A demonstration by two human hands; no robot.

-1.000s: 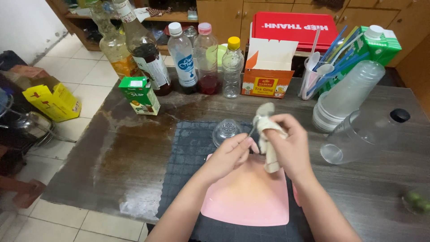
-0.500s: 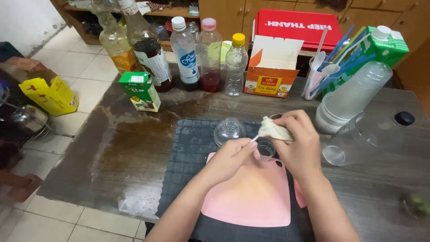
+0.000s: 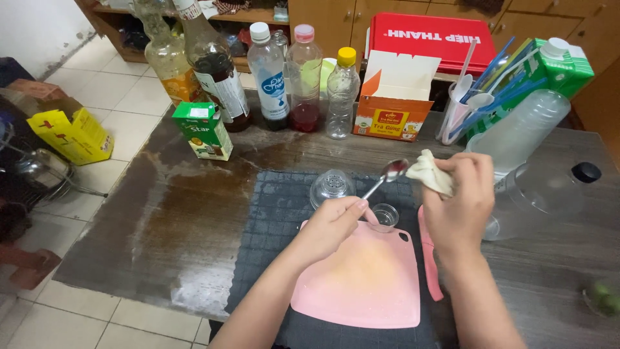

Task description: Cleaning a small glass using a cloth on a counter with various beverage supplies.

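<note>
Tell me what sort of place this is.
Probably a home kitchen or a small drink-making corner. A wet wooden table carries a row of bottles and a holder of straws, with wooden cupboards behind and a tiled floor. The left hand holds a spoon; the right hand holds a cloth.

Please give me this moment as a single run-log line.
left hand: holds spoon by handle | right hand: grips cloth at spoon bowl | below: small clear cup, pink cutting board

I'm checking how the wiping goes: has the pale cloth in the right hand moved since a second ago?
Yes. The cloth has risen off the pink cutting board, toward the orange box, in the right hand, against the spoon.
</note>
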